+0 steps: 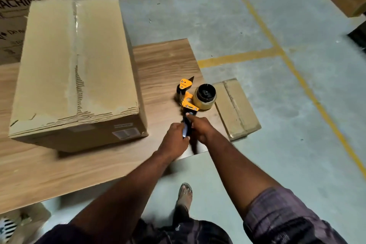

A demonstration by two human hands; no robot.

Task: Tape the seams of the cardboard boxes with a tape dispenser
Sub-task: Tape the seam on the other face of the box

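1. At the centre of the frame, a yellow and black tape dispenser (188,97) lies on a wood-grain table (164,61). Its tape roll (205,96) faces the right side of the picture.
2. The dispenser's long axis runs up the frame. Its dark handle (187,127) points down toward the person and its cutting head points away.
3. Both bare hands meet on that handle. The left hand (175,138) wraps curled fingers round its lower end, and the right hand (200,128) grasps it just above, thumb laid along the top.
4. In the left half of the frame, a large cardboard box (69,65) stands on the same table, near the dispenser but not touching it.
5. The box's top seam (76,45) runs from its near edge to its far edge, roughly parallel to the dispenser. A glossy strip along it looks like tape, and the card near the front edge is torn.
6. The box lies up and to the left of the hands, with the left hand nearer. The likely next move carries the dispenser leftward to the seam.
7. At the right, a small cardboard box (235,107) lies on the grey floor, beside the table corner.
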